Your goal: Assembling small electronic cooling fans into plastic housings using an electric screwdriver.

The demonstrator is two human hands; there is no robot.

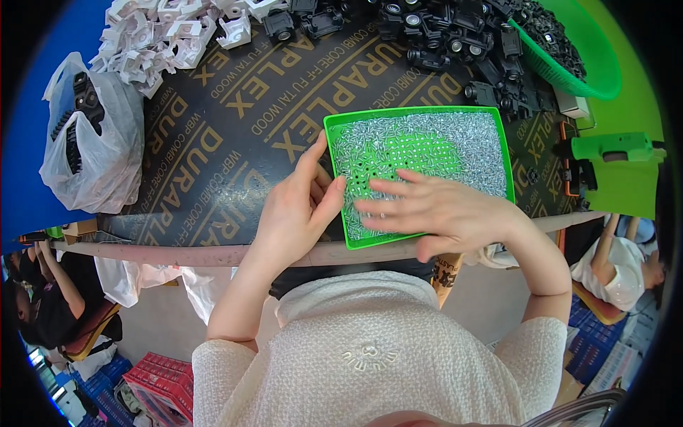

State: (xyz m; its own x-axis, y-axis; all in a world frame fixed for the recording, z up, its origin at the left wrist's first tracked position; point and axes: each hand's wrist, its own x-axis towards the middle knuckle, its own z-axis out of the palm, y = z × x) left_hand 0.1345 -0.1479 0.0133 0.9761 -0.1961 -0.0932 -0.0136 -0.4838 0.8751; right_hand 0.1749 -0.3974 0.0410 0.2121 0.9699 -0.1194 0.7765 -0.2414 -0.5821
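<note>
Nearest, the tray (508, 167) sits at the near edge of the table (235, 132), right in front of the person, apparently so that both forearms can reach it without stretching. The left hand (297, 203) is at its left rim, thumb and forefinger parted along the side, likely to steady it; whether they pinch the rim, one cannot tell. The right hand (434, 210) is palm down and wide, fingers spread low over the near part of the screws (487, 139), a shape that suits sweeping loose pieces rather than gripping one. The screws lie thickest on the right, while a green holed bed (423, 151) shows through the middle. Farther left stands a bag (107, 167) of black parts; to the right is a green tool (615, 147). White parts (188, 39), black parts (455, 39) and a heaped basket (605, 82) fill the far side, presumably keeping the working spot free.
</note>
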